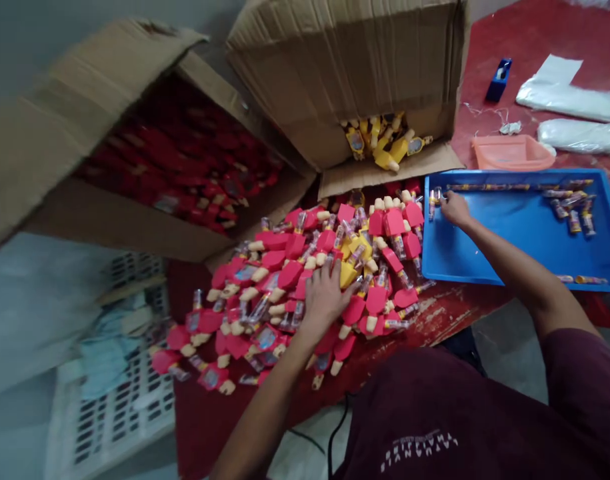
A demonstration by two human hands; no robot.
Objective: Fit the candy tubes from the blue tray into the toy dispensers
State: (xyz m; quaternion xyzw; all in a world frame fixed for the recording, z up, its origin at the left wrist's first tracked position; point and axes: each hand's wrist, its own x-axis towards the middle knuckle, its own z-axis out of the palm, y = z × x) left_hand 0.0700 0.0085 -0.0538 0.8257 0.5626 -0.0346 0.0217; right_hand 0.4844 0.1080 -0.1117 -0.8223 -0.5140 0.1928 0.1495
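My left hand (326, 298) rests on the heap of red toy pieces (289, 275) with beige ends and clear tubes, beside a yellow piece (347, 273). Its fingers are spread and bent over the heap; whether they grip anything is hidden. My right hand (455, 208) is at the upper left corner of the blue tray (489, 270), its fingertips close to small clear tubes (432, 205) standing there. A row of tubes (489, 187) lies along the tray's back edge, and several more (575, 203) are loose at the right.
Behind the heap, one cardboard box (149, 230) holds many red pieces and another (355, 67) holds yellow ones. An orange basket (512, 153), a blue tape dispenser (499, 80) and plastic bags (575, 100) lie beyond the tray. A white crate (119, 427) stands at lower left.
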